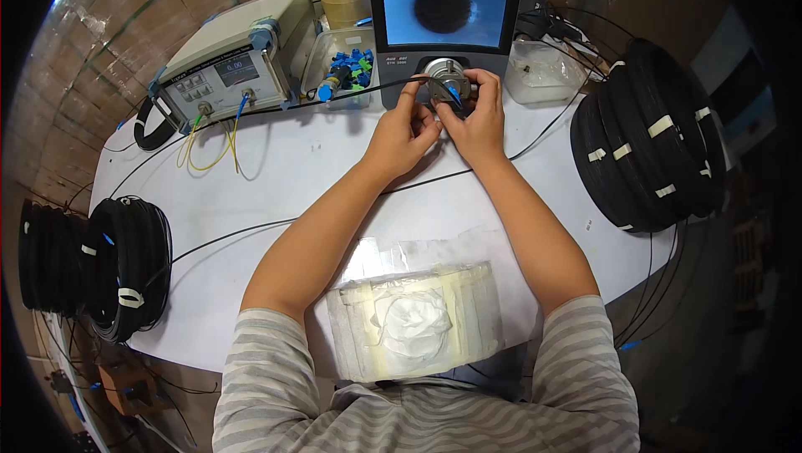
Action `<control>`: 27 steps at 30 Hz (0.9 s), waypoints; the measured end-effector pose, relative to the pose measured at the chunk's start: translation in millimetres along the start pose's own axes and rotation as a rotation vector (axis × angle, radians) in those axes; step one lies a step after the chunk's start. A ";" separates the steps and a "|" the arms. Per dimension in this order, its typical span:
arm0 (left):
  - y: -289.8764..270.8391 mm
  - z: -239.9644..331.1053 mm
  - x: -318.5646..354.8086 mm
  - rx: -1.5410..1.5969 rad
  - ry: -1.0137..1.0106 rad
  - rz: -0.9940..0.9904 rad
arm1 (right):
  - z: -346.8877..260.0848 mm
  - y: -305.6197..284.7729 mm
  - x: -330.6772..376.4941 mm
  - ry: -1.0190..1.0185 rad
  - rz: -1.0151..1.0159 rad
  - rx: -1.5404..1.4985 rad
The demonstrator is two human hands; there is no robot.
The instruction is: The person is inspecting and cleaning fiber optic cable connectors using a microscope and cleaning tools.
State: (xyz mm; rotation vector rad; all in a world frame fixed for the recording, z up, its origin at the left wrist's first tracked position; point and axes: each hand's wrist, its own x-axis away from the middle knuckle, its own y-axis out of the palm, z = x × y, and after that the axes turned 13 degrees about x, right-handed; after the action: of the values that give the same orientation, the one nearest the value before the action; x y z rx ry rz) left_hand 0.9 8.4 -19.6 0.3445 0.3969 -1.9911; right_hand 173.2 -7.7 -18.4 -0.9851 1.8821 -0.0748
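At table centre-back, both hands are held against the round metal port (447,78) at the base of the inspection scope (444,22). L hand (403,131) is pinched shut on a thin black cable (368,88) near the port; R hand (478,119) is closed on a small blue connector (454,97) right at the port. Scope screen shows a dark disc on blue. Grey test meter (234,60) sits to the left, w/ black cable coils (647,135) at the right edge and more (125,265) at the left. A taped white pad (415,319) lies near the body.

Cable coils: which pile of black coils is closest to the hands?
The big stack of black cable coils on the table's right, with white tape bands. The other coils sit farther away at the left edge.
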 end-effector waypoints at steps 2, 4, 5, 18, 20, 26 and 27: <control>-1.0 0.5 0.8 -0.006 0.002 0.011 | -5.5 -2.2 -1.0 0.019 -0.026 -0.022; -1.6 0.8 0.6 -0.003 0.001 0.007 | -6.6 -3.5 -1.6 0.014 -0.028 -0.016; -1.3 1.1 0.5 0.000 0.000 0.003 | -6.2 -4.1 -1.5 0.010 -0.030 -0.010; -1.3 3.3 0.6 -0.027 -0.022 0.009 | -6.0 -11.4 -5.5 0.009 -0.066 0.010; -4.3 4.3 1.4 -0.031 0.004 0.000 | -7.1 -12.1 -6.4 -0.028 -0.070 -0.011; -2.1 -2.5 -2.8 -0.040 0.011 -0.012 | -5.5 -32.1 -10.3 -0.145 -0.018 0.042; -1.7 -1.5 -3.6 -0.037 0.022 -0.011 | -6.2 -37.6 -10.9 -0.260 0.021 0.101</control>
State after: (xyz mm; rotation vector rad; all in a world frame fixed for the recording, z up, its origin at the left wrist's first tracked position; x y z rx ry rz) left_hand 1.0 12.6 -19.3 0.3412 0.4499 -1.9899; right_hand 193.0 -27.9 9.4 -0.8623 1.6343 -0.0272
